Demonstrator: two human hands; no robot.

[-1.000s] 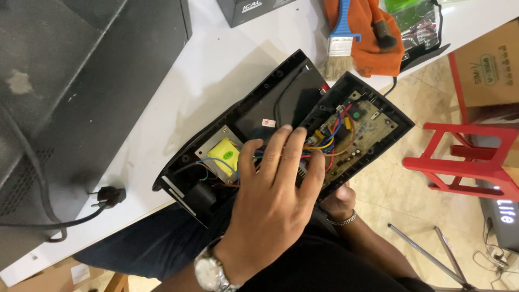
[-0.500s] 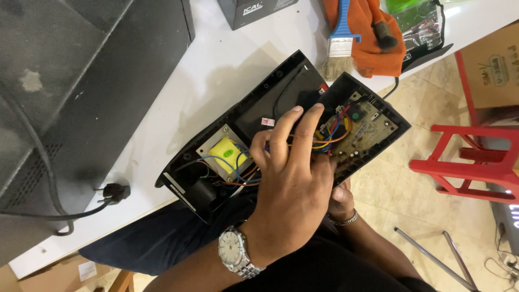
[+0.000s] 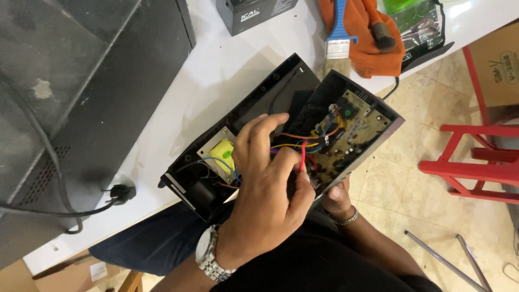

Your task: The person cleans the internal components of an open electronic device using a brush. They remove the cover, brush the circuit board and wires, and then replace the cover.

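Mains plug (image 3: 120, 193) loose on table (image 3: 178, 92), unplugged. Opened black casing (image 3: 254, 113) overhangs table edge, over lap. Left hand (image 3: 267, 184) grip pinching red wire (image 3: 303, 157) by circuit board (image 3: 351, 127); tug might snap joint. Right hand (image 3: 338, 197) props lid half underneath, grip hidden; casing could slide.

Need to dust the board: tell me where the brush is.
The brush lies at the top of the head view, on the orange cloth, just beyond the open black case.
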